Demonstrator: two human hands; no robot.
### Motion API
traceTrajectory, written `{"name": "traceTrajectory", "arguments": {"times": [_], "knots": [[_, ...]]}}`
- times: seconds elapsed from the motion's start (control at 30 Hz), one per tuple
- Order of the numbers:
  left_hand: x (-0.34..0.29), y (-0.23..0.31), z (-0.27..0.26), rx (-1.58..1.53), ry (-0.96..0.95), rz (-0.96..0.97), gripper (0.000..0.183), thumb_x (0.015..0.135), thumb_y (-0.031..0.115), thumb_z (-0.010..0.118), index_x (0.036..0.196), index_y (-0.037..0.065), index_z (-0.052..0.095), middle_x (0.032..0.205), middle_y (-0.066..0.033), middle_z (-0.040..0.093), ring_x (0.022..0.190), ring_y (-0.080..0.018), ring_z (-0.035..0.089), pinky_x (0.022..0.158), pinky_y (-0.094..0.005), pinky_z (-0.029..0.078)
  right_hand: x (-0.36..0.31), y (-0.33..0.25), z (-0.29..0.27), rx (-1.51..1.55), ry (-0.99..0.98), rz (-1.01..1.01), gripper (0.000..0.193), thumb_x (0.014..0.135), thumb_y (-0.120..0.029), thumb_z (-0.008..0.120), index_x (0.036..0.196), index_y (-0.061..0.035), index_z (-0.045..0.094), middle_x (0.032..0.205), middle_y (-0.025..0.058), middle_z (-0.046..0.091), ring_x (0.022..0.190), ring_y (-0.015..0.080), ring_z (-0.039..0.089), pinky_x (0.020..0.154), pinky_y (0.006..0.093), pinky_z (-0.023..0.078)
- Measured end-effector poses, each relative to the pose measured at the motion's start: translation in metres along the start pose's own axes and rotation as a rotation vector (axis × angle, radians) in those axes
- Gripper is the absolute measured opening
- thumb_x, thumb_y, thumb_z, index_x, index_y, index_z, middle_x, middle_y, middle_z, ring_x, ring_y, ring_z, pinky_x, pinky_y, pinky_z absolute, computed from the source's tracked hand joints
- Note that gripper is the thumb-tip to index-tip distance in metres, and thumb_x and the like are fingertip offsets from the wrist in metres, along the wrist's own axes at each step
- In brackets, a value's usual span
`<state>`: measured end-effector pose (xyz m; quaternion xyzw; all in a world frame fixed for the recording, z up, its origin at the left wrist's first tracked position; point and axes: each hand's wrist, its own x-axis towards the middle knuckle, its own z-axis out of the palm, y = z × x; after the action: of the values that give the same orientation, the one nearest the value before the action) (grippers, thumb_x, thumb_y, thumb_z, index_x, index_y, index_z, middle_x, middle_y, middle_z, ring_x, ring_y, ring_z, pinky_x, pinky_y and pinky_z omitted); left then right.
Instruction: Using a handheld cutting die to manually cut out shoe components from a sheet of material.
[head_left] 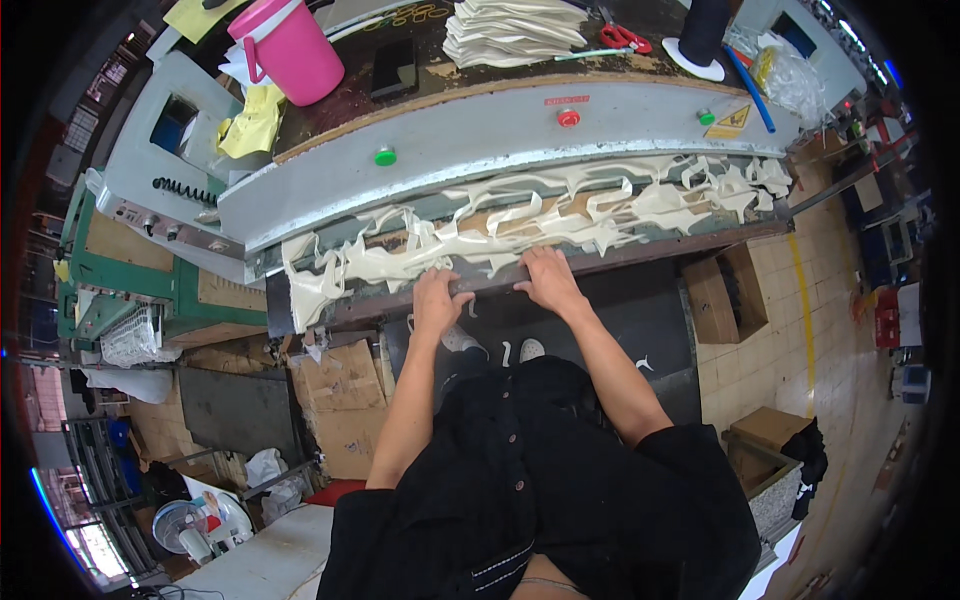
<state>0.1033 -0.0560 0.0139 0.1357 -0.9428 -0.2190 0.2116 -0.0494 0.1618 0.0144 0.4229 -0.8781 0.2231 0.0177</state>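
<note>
My left hand (437,295) and my right hand (546,278) rest side by side on the front edge of a cutting press bed (640,252), fingers curled over the dark lip. Just beyond my fingers lies a long web of cream-coloured scrap material (520,225) with cut-out holes, spread across the bed under the grey press head (480,145). Neither hand grips any loose piece that I can see.
The press head carries a green button (385,156), a red button (568,118) and another green button (706,117). On top are a pink jug (288,45), a stack of cream cut pieces (515,30), red scissors (625,38) and a black thread cone (702,30). Cardboard boxes (728,292) stand on the floor.
</note>
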Motion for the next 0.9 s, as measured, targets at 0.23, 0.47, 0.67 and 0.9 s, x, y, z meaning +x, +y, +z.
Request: {"name": "traceTrajectory", "arguments": {"times": [0.23,0.47,0.67,0.9], "knots": [[-0.004,0.003,-0.011,-0.149,-0.111,-0.038,0.034,0.079,0.03,0.092,0.1,0.007,0.077,0.1,-0.0149,0.071,0.102,-0.0398,0.066,0.092,-0.0502,0.05,-0.009,0.011,-0.02,0.16,-0.064,-0.061,0.041,0.079,-0.031,0.092,0.107,-0.0067,0.073,0.107,0.0148,0.073,0.109,0.0364,0.068,0.096,0.0482,0.051],[0.099,0.023,-0.008,-0.304,-0.087,-0.252,0.024,0.09,0.029,0.084,0.099,0.007,0.078,0.092,-0.011,0.075,0.094,-0.0362,0.068,0.091,-0.0463,0.05,0.111,0.073,-0.046,0.515,0.253,0.226,0.016,0.094,-0.019,0.08,0.094,-0.0026,0.078,0.083,0.0138,0.076,0.074,0.0265,0.075,0.07,0.035,0.058],[0.212,0.061,0.07,-0.128,0.009,0.072,0.031,0.088,0.023,0.083,0.111,0.004,0.076,0.105,-0.0138,0.072,0.105,-0.0353,0.067,0.094,-0.0452,0.048,0.187,0.148,0.001,0.436,0.305,0.21,0.009,0.094,-0.01,0.077,0.099,-0.0027,0.075,0.098,0.0156,0.072,0.088,0.0312,0.072,0.081,0.0425,0.057],[0.221,0.061,0.118,0.04,-0.329,0.082,0.04,0.088,0.026,0.083,0.119,0.003,0.073,0.113,-0.0166,0.068,0.112,-0.035,0.065,0.102,-0.0467,0.044,0.182,0.169,0.019,0.34,0.283,0.135,0.009,0.09,-0.011,0.08,0.096,-0.0077,0.075,0.097,0.0135,0.068,0.093,0.0363,0.067,0.081,0.0459,0.054]]}}
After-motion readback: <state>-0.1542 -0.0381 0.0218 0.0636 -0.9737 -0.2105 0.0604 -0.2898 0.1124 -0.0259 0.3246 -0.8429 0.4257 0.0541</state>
